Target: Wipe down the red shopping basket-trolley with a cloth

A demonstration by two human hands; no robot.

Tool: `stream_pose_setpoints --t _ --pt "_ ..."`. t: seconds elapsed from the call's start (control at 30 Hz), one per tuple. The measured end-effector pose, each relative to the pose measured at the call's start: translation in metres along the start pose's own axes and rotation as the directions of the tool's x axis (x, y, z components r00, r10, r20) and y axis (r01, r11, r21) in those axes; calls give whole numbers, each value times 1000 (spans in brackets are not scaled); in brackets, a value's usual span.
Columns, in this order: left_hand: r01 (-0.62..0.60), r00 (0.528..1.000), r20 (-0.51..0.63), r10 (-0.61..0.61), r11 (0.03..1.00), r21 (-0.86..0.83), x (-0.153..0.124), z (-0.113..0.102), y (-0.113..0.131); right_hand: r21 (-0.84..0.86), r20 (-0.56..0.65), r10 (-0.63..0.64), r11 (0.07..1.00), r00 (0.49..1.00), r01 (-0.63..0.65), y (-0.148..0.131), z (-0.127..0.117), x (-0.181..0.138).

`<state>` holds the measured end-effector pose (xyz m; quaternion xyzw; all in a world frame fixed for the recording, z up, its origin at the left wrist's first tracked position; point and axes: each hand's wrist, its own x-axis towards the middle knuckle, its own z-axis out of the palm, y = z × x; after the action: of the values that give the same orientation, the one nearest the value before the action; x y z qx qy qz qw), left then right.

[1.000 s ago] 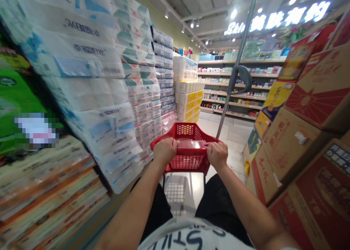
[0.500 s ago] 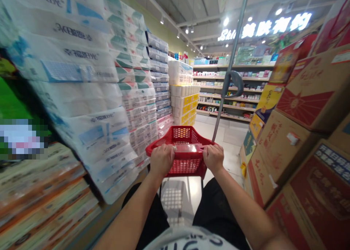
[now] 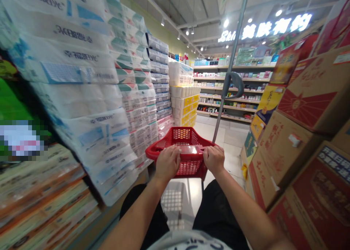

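The left hand [image 3: 168,163] and right hand [image 3: 214,159] grip the cart's [image 3: 188,169] handle [image 3: 191,149], spaced apart. Packs [image 3: 90,60] are stacked at left — cartons [image 3: 287,144] at right. A pole [image 3: 235,36] rises beyond the handle — shelves [image 3: 253,79] behind.

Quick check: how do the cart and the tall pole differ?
The cart is red; the pole is grey. The cart is broad with perforated walls, the pole slim. The left hand and right hand hold the cart; neither touches the pole. Both are ahead of the person.

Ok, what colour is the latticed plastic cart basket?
Red: the latticed plastic cart basket shows best in the head view.
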<state>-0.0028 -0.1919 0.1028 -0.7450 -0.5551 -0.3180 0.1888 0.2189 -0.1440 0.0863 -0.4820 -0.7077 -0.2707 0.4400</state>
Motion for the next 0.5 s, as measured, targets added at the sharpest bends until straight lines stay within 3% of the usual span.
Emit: stream_pose_setpoints --t 0.1,0.2,0.3,0.4,0.5 --pt "50 993 104 -47 998 -27 16 -9 2 37 18 -26 999 1000 25 4 0 2" --pt "100 959 265 -105 994 33 37 -16 1 57 30 -39 998 999 37 7 -1 3" --pt "48 917 389 -93 991 125 53 -18 -1 62 32 -28 998 999 26 7 -2 2" --pt "-19 886 459 -60 986 166 63 -16 -4 59 5 -12 998 1000 12 7 -1 0" --pt "-12 876 476 -78 983 183 64 -14 -3 45 -17 -13 999 1000 14 7 0 -2"
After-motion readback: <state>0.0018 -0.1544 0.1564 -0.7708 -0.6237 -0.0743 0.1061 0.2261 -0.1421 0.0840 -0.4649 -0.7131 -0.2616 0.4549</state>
